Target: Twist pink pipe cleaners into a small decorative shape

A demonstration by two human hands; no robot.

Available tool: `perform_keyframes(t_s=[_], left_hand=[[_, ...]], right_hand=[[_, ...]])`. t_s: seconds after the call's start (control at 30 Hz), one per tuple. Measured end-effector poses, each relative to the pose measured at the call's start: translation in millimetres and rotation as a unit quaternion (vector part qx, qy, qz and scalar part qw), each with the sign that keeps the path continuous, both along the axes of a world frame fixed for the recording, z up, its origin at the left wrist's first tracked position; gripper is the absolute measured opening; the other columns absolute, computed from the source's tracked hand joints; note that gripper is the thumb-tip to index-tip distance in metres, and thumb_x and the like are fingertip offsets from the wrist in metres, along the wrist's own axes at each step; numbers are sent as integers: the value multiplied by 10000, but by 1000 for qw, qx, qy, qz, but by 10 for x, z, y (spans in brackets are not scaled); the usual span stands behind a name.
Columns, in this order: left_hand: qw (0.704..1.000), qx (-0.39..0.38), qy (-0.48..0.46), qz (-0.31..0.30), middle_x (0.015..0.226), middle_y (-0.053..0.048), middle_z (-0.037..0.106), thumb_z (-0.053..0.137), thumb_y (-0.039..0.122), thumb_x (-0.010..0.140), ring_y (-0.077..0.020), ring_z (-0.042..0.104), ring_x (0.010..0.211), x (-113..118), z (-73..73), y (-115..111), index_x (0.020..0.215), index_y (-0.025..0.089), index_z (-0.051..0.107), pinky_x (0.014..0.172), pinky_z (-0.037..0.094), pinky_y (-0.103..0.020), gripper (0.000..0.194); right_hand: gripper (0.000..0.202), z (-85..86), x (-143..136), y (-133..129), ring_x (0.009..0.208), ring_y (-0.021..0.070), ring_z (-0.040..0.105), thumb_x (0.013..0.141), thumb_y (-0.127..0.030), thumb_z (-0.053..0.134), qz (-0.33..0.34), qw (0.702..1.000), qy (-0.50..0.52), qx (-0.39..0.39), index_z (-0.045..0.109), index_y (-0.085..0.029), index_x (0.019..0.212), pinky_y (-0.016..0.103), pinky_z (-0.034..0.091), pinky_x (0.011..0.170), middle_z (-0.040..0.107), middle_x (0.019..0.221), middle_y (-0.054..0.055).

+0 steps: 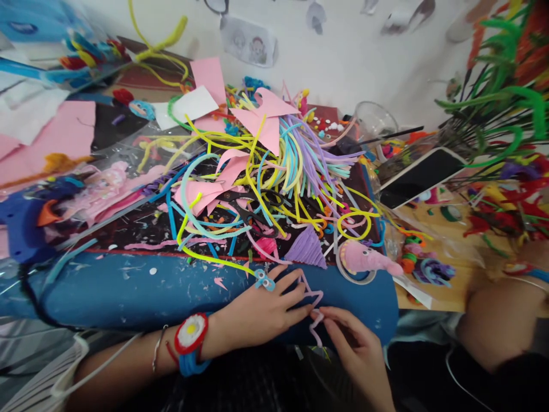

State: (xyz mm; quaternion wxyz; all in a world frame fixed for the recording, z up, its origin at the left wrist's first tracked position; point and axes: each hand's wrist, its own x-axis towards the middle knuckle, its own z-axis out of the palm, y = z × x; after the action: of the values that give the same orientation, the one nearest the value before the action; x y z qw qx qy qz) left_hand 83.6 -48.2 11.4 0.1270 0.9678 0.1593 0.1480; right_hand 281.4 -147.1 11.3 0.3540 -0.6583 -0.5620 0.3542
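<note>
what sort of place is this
Likely a craft table, at home or in a small workshop: a heap of coloured pipe cleaners, a blue glue gun and scissors among pink paper scraps.

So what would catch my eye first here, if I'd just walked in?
Probably the pastel bundle of fuzzy stems, fanned out mid-clutter. Then the red-and-white flower band on the left wrist, and the pink googly-eyed creature at the right end of the blue mat.
</note>
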Motion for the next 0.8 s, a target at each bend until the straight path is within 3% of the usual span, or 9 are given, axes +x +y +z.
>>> perform_keyframes(t_s=[0.2,0.43,0.67,0.8], left_hand=[[1000,0,0,1,1263,-88,506,459,237,897,-289,382,1260,-9,-16,2,1147,201,574,1073,250,-487,277],[1000,6,-11,0,1267,-101,525,518,217,858,-289,366,1288,-49,-39,-5,1067,177,604,1081,253,-477,230],[997,-57,-19,-50,1378,-117,444,524,172,823,-246,325,1327,-213,58,88,1138,187,563,1084,286,-412,318],[997,-53,-15,-45,1378,-114,445,496,149,844,-240,340,1321,-192,49,94,1235,240,496,1065,312,-420,401]], right_hand=[[124,-44,-78,107,829,190,637,830,-188,587,40,992,-87,80,696,-224,877,313,543,738,668,893,59],[284,-200,-186,106,845,182,592,836,-123,553,11,976,-151,159,689,-280,1030,320,523,691,613,977,70],[350,-271,-247,138,740,156,540,816,-88,573,9,965,-185,186,668,-296,1081,288,484,593,583,929,61],[324,-255,-260,159,724,153,533,816,-102,578,7,965,-185,187,677,-287,1063,292,483,592,578,909,61]])
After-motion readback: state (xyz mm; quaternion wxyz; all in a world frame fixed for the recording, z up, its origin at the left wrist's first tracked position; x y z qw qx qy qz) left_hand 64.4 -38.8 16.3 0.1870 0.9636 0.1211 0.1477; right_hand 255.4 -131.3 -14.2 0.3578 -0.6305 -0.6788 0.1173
